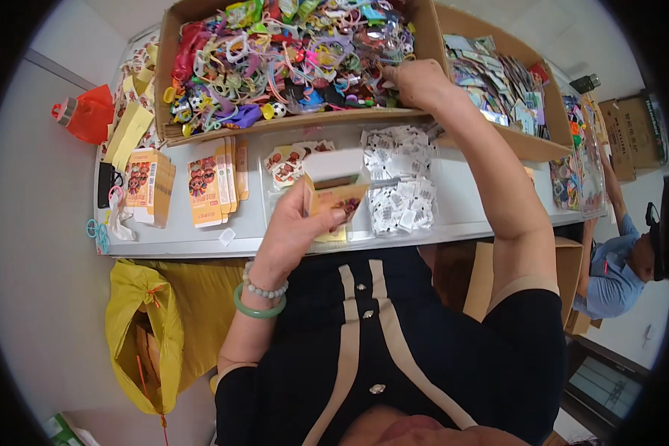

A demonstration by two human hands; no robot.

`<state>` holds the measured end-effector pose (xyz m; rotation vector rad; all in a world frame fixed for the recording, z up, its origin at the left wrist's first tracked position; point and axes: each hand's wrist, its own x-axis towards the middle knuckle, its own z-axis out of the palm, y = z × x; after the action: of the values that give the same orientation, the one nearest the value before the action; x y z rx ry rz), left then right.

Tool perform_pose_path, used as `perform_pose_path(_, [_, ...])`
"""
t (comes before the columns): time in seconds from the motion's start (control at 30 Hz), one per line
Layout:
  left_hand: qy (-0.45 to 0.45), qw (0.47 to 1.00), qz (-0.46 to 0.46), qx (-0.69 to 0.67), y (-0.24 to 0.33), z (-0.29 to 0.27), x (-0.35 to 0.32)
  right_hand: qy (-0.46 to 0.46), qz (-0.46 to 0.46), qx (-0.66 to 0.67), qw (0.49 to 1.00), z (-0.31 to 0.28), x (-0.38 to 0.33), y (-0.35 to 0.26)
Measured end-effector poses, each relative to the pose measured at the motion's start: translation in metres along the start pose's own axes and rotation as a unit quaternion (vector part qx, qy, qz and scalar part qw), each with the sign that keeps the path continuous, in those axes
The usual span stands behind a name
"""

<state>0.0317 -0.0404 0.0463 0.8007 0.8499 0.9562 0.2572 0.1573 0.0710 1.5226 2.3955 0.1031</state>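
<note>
My left hand (pixel 293 223) is closed round a small orange-and-yellow printed carton (pixel 331 199), whose top flaps stand open above the table. My right hand (pixel 421 83) reaches over the near wall of a big cardboard box (pixel 297 123) at its right end. Its fingers are bent down among a heap of small mixed plastic toys (pixel 305 56), and what they grip, if anything, is hidden. Just below that hand, small white printed packets (pixel 401 204) lie piled in a clear tray. Printed picture pieces (pixel 286 163) lie partly behind the carton.
Flat orange cartons (pixel 212 182) and another carton stack (pixel 149 186) lie at the left. A second cardboard box (pixel 531 149) of cards stands at the right. A yellow bag (pixel 145 334) hangs below the table's left front edge. Another person (pixel 613 271) works at the far right.
</note>
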Motion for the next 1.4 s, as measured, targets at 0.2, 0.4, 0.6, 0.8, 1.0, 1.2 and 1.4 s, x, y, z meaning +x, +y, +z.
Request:
perform_pose_path(0.2, [0.071,0.996,0.02,-0.057,0.0,-0.019,0.003,0.199,0.015,0.176,0.964,0.002,-0.024,0.003])
perform_pose_path(0.4, [0.115,0.991,0.029,-0.058,-0.007,-0.022,-0.004,0.191,-0.012,0.333,0.923,0.028,-0.157,-0.048])
perform_pose_path(0.6, [0.032,0.998,-0.028,-0.052,-0.019,-0.01,0.001,0.203,0.079,0.163,0.962,0.076,-0.166,-0.058])
perform_pose_path(0.8, [0.012,0.998,-0.063,-0.027,-0.019,-0.001,0.006,0.223,0.121,0.344,0.904,0.077,-0.167,-0.051])
perform_pose_path(1.0, [-0.007,0.998,-0.058,0.026,-0.018,0.007,0.006,0.092,0.165,0.813,0.55,0.076,-0.171,-0.031])
perform_pose_path(1.2, [-0.03,0.994,-0.064,0.088,-0.016,0.018,0.009,0.063,0.161,0.879,0.444,0.044,-0.171,-0.042])
perform_pose_path(1.4, [-0.038,0.992,-0.065,0.098,-0.015,0.013,0.005,0.158,0.078,0.766,0.618,0.015,-0.16,-0.09])
